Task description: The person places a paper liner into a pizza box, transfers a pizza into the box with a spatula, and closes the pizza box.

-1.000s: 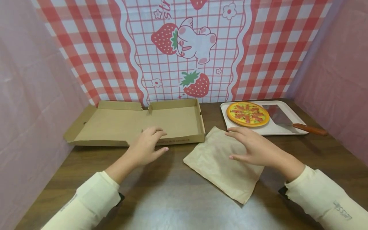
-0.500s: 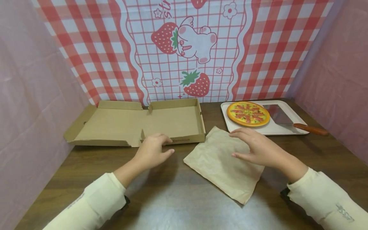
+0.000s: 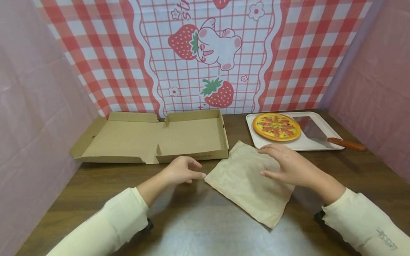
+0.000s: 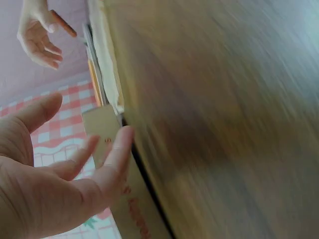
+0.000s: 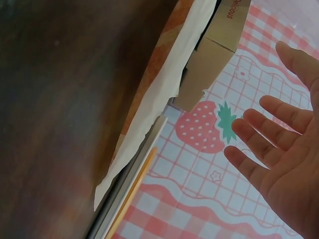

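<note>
A flat brown paper bag [image 3: 243,181] lies at an angle on the wooden table. My left hand [image 3: 182,170] is beside its left corner, fingers relaxed and holding nothing; the left wrist view shows that hand [image 4: 65,174] with its fingers spread apart. Over the bag's right part hovers my right hand [image 3: 288,165], its palm facing left and its fingers loosely bent. Nothing is in that hand [image 5: 279,144] in the right wrist view. Behind my left hand an unfolded cardboard pizza box [image 3: 192,137] lies with its lid laid out to the left.
At the back right, a white tray [image 3: 301,145] holds a toy pizza [image 3: 277,127] and a spatula [image 3: 344,143] whose wooden handle sticks out over the rim. A checked strawberry cloth [image 3: 294,64] hangs behind the table, with pink cloth [image 3: 368,85] at the sides.
My left hand has moved right and nearer to me, from in front of the pizza box to the paper bag's left corner. My right hand has shifted slightly right.
</note>
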Demonstrator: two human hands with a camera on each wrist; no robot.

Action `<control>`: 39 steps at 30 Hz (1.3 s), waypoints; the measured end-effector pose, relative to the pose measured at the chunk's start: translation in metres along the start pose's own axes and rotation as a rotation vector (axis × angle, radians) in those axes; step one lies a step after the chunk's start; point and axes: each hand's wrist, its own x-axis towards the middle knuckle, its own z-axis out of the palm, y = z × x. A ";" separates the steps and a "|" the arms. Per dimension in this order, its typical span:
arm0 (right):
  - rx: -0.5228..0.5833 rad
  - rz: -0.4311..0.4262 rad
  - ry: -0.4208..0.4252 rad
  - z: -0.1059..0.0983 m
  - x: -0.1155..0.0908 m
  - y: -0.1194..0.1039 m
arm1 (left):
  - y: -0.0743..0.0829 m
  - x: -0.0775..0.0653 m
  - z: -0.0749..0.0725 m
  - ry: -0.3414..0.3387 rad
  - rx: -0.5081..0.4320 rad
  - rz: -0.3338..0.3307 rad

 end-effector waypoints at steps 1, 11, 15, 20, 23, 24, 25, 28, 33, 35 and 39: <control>-0.002 0.002 -0.001 0.000 -0.001 0.000 | 0.001 0.001 0.001 -0.023 -0.059 -0.032; -0.011 0.003 0.002 -0.001 -0.004 0.000 | 0.012 0.009 0.015 -0.103 -0.309 -0.237; -0.005 0.008 -0.004 -0.002 -0.004 0.000 | 0.014 0.014 0.019 -0.100 -0.313 -0.250; -0.005 0.013 -0.008 -0.002 -0.004 0.000 | 0.013 0.020 0.025 -0.078 -0.314 -0.249; -0.006 0.014 -0.005 -0.002 -0.005 0.000 | 0.012 0.023 0.027 -0.059 -0.303 -0.244; -0.006 0.014 -0.004 -0.002 -0.005 0.000 | 0.011 0.024 0.028 -0.051 -0.297 -0.244; -0.006 0.014 -0.002 -0.002 -0.005 0.000 | 0.011 0.025 0.029 -0.044 -0.290 -0.242; -0.006 0.015 0.001 -0.003 -0.005 0.000 | 0.011 0.026 0.031 -0.028 -0.279 -0.236; -0.016 0.020 0.001 -0.004 -0.006 0.001 | 0.008 0.028 0.034 -0.021 -0.342 -0.236; -0.020 0.026 -0.001 -0.005 -0.006 0.001 | 0.007 0.028 0.035 -0.013 -0.382 -0.237; -0.026 0.053 -0.014 -0.007 -0.007 0.002 | 0.006 0.026 0.035 -0.002 -0.424 -0.226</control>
